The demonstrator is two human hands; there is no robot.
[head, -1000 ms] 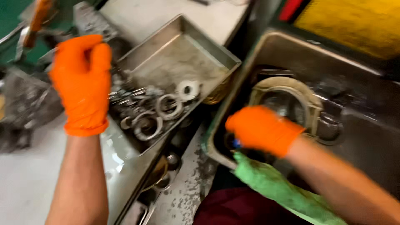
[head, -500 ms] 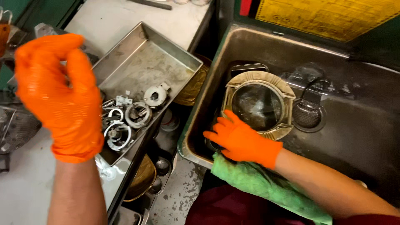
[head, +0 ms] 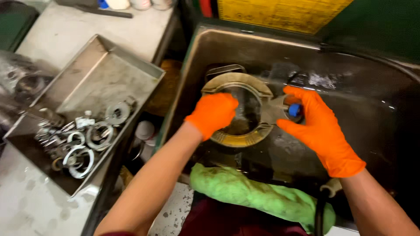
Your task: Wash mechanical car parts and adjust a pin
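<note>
1. Orange-gloved, both hands work in the wet steel sink [head: 385, 109] on a round metal ring [head: 238, 111] lying flat on its bottom.
2. Left hand [head: 213, 114] rests curled on the ring's near left rim, fingers bent over the edge into the opening; whether they truly grip cannot be told.
3. Right hand [head: 317, 126] is half open, thumb and fingertips closing around a small blue nozzle [head: 295, 109] just right of the ring.
4. Likely trouble: slick gloves and wet metal could let the ring slide or tip, and spray could splash out toward the green rag [head: 258, 194] on the sink's front edge.
5. Tray [head: 87, 87] of washers sits well left, untouched.
</note>
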